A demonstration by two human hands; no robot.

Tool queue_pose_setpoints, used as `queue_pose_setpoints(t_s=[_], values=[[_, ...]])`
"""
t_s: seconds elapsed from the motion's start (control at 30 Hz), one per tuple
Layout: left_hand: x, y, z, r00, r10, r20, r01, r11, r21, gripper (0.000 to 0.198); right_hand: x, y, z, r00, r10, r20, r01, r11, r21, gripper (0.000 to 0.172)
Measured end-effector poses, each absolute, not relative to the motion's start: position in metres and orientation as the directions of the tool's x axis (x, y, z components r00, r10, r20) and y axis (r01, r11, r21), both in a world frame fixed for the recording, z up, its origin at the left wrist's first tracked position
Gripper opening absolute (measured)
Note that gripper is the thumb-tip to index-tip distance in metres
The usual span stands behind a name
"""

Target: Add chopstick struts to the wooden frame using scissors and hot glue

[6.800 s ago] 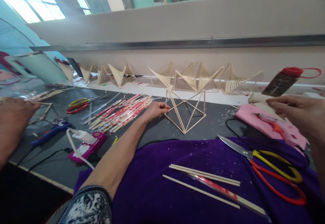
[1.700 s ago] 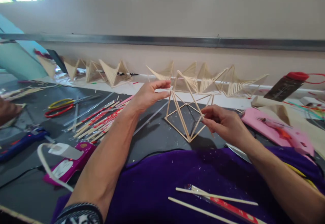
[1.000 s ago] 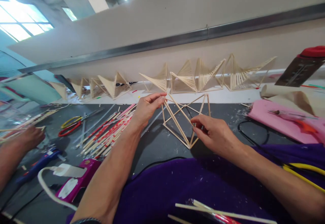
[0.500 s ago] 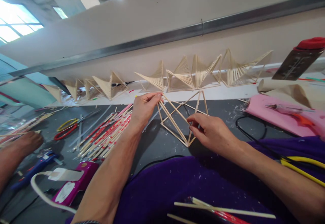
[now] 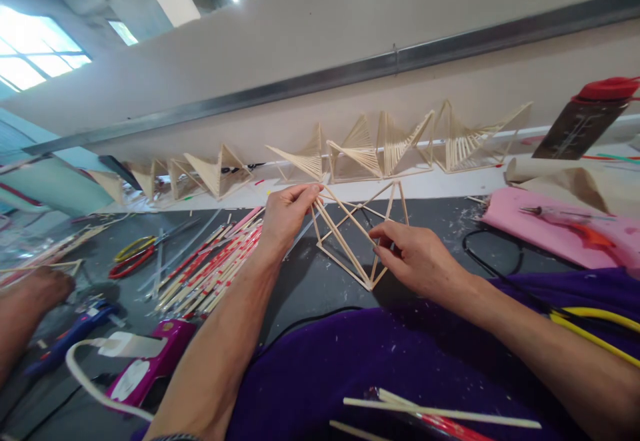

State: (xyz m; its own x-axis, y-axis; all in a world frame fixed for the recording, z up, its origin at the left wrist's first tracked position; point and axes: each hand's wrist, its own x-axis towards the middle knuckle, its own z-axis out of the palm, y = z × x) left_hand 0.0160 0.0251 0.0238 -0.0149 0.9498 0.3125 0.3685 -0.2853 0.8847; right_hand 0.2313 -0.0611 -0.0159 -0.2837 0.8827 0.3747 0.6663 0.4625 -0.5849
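Observation:
A frame of thin wooden sticks (image 5: 344,266) stands on the dark table in front of me, its bars meeting in pointed corners. My left hand (image 5: 287,218) is closed in a pinch at the frame's upper left corner. From those fingertips a wooden stick (image 5: 349,216) slants down to my right hand (image 5: 417,254), whose thumb and fingers pinch its lower end. My right fingers hide that end, so I cannot tell whether it touches the frame's bars. Left of my left forearm lies a bundle of sticks (image 5: 215,268) in red-and-clear wrapping.
Several finished stick models (image 5: 350,154) line the wall. Scissors (image 5: 133,254), a blue glue gun (image 5: 75,338) and a magenta power strip (image 5: 155,361) lie left, near another person's hand (image 5: 43,291). At right are a clear glue gun (image 5: 575,221) and a bottle (image 5: 583,118). Loose sticks (image 5: 450,414) rest on purple cloth.
Both my hands keep nearly the same hold on the frame and stick. The other person's hand at far left has shifted slightly down and left, and a stick corner shows beside it.

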Motion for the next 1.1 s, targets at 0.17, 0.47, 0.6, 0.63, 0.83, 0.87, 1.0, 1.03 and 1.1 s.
queue_pose_setpoints(t_s=[0.17, 0.47, 0.6, 0.63, 0.83, 0.87, 1.0, 1.03, 1.1], values=[[0.015, 0.023, 0.03, -0.047, 0.969, 0.241, 0.301, -0.216, 0.929, 0.049, 0.231, -0.058, -0.016, -0.287, 0.876, 0.389, 0.664, 0.474, -0.578, 0.021], [-0.002, 0.026, 0.034, 0.094, 0.973, 0.211, 0.243, -0.228, 0.943, 0.032, 0.225, -0.057, -0.018, -0.348, 0.845, 0.405, 0.678, 0.526, -0.514, 0.024], [-0.008, 0.028, 0.035, 0.158, 0.974, 0.162, 0.227, -0.196, 0.954, 0.03, 0.224, -0.058, -0.016, -0.353, 0.843, 0.406, 0.683, 0.529, -0.504, 0.026], [-0.009, 0.028, 0.035, 0.167, 0.974, 0.155, 0.227, -0.191, 0.955, 0.03, 0.224, -0.058, -0.016, -0.353, 0.844, 0.403, 0.686, 0.526, -0.502, 0.026], [-0.012, 0.03, 0.035, 0.191, 0.973, 0.129, 0.204, -0.167, 0.965, 0.03, 0.225, -0.059, -0.015, -0.358, 0.848, 0.391, 0.703, 0.52, -0.485, 0.026], [-0.012, 0.03, 0.036, 0.193, 0.973, 0.128, 0.201, -0.167, 0.965, 0.03, 0.225, -0.059, -0.014, -0.358, 0.849, 0.388, 0.712, 0.517, -0.475, 0.027], [-0.012, 0.03, 0.036, 0.191, 0.973, 0.128, 0.203, -0.167, 0.965, 0.03, 0.224, -0.062, -0.011, -0.366, 0.853, 0.373, 0.774, 0.501, -0.386, 0.027], [-0.012, 0.03, 0.036, 0.19, 0.974, 0.127, 0.203, -0.166, 0.965, 0.03, 0.224, -0.063, -0.011, -0.372, 0.851, 0.371, 0.791, 0.5, -0.352, 0.028], [-0.012, 0.03, 0.036, 0.187, 0.974, 0.126, 0.202, -0.164, 0.966, 0.029, 0.223, -0.064, -0.011, -0.385, 0.842, 0.377, 0.822, 0.499, -0.275, 0.027]])
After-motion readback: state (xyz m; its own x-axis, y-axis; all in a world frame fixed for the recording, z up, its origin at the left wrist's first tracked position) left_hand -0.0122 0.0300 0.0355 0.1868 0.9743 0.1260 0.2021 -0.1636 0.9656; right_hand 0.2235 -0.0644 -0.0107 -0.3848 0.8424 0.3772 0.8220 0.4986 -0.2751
